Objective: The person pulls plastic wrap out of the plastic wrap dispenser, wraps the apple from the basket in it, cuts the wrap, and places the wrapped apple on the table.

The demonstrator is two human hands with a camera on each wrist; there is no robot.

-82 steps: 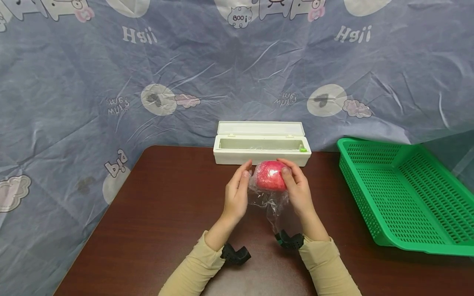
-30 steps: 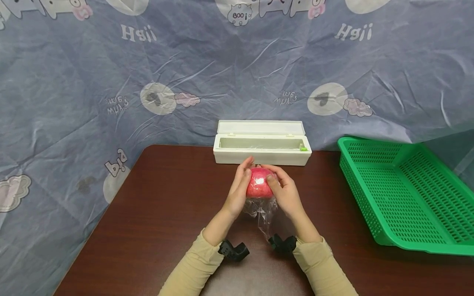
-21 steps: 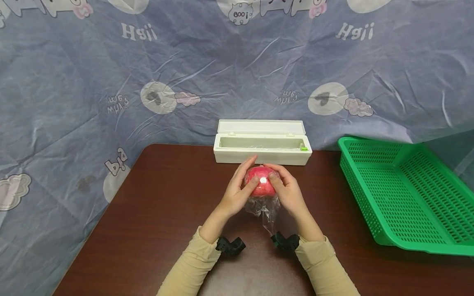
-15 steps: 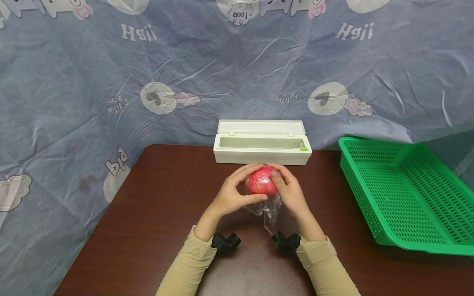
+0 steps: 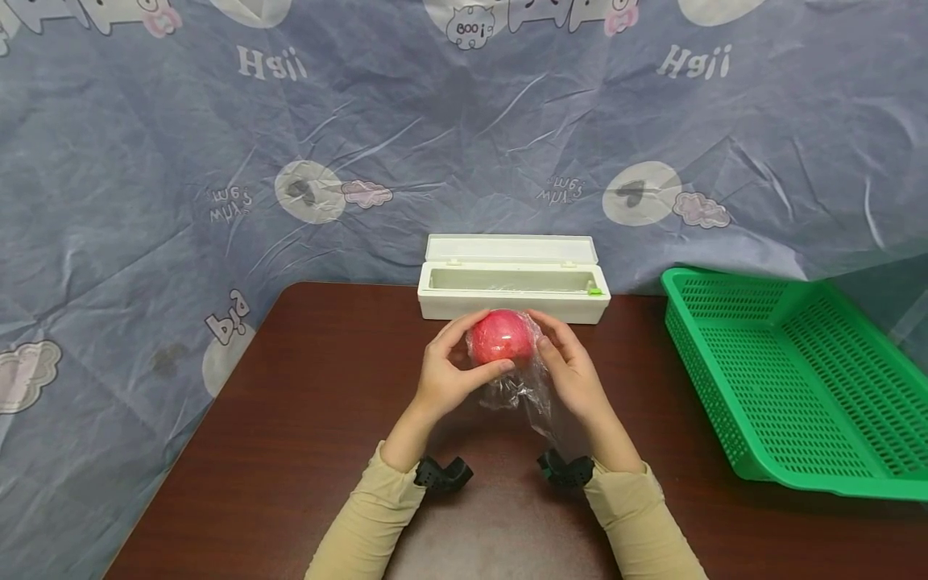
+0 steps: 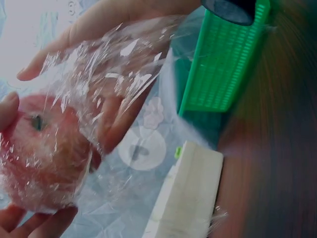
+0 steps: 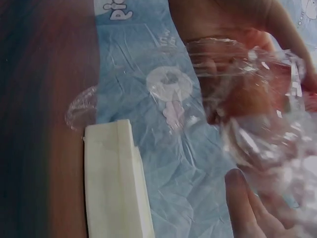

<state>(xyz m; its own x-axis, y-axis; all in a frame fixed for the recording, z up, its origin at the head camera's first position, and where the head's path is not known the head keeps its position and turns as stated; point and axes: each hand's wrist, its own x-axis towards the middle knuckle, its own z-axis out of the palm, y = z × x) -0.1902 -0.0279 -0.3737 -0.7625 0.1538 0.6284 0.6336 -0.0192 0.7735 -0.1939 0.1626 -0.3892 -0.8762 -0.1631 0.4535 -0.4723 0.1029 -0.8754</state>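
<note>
A red apple (image 5: 500, 334) in clear plastic wrap (image 5: 535, 395) is held up above the table, in front of the white box. My left hand (image 5: 440, 379) grips it from the left, thumb below and fingers along the far side. In the left wrist view the stem end of the apple (image 6: 42, 158) faces the camera under wrinkled film. My right hand (image 5: 582, 383) is at the apple's right, its thumb apart from its fingers. Loose film (image 6: 124, 59) lies across that palm and trails down towards the right wrist. The right fingertips are partly hidden by film.
A long white box (image 5: 511, 306) with its lid raised stands at the back of the brown table (image 5: 326, 419); a green slider sits on its rim. To the right is a green perforated basket (image 5: 732, 427). A printed blue-grey cloth (image 5: 435, 161) hangs behind.
My left hand has gone from flat against the apple to gripping it with the thumb below. The apple has shifted slightly left and up, and my right hand has drawn a little away to the right.
</note>
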